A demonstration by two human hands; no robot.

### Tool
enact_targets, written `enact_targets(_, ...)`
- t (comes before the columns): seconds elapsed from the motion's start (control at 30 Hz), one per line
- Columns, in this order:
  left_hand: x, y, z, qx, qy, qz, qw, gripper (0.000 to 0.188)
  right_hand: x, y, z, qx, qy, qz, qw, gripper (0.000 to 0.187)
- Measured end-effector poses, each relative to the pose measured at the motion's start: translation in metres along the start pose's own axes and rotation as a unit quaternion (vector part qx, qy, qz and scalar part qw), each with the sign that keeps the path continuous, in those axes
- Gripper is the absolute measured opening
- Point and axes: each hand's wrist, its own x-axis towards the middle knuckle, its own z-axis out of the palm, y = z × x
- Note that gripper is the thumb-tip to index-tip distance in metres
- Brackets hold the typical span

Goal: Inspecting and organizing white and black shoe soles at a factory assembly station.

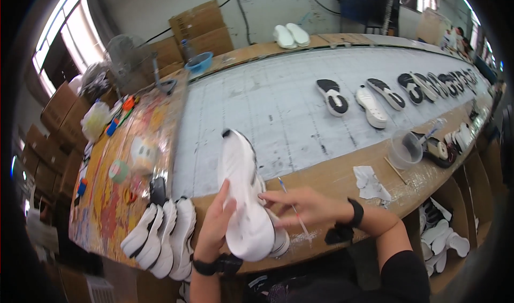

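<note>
A white shoe sole with a black toe tip and dark edging is held upright-tilted over the near table edge, toe pointing away. My left hand grips its left side, the thumb lying on the white face. At the opposite side my right hand has its fingers closed against the sole's edge; some fingertips are hidden behind it. A thin pen-like stick with a blue end crosses by the right fingers; whether they hold it I cannot tell. Several white soles stand on edge left of my left hand.
Black-and-white soles line the pale conveyor belt toward the far right. A clear plastic cup stands near a white scrap on the right. Tape rolls and a green-lidded jar sit on the stained left table. A box below holds soles.
</note>
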Motion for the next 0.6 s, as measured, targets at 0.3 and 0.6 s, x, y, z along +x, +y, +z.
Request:
enact_targets(0.3, 0.014, 0.016, -0.024, 0.507, -0.039, -0.196, 0.839, 0.024, 0.048, 0.222, -0.246, -0.392, 0.216, 0.189, 0.874, 0.018)
enact_targets(0.6, 0.016, 0.004, -0.037, 0.414, -0.007, 0.003, 0.910, 0.027, 0.014, 0.243, -0.287, -0.457, 0.338, 0.449, 0.689, 0.084)
